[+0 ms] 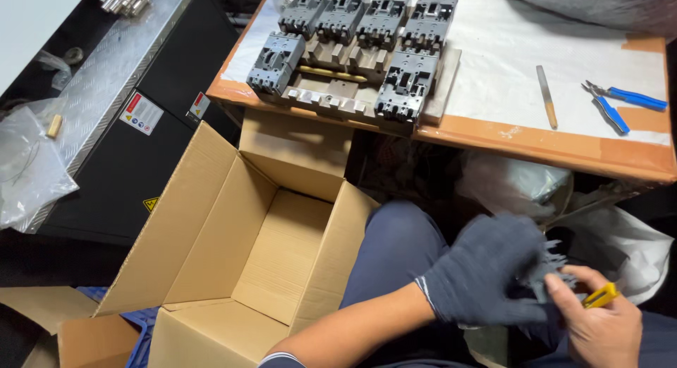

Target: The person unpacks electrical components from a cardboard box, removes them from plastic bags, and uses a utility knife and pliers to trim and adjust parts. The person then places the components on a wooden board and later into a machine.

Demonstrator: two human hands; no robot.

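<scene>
Both hands meet low right: gloved left hand [486, 273] clamps grey plastic part [546, 269]; bare right hand [599, 326] grips yellow knife [601, 296]. Trimming step, judged; open carton [211, 198] left.

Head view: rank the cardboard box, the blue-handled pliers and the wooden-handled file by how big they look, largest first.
1. Cardboard box, by far the largest, though it also sits nearest the camera.
2 and 3. Blue-handled pliers and wooden-handled file: similar in length on the table; too close to rank.
</scene>
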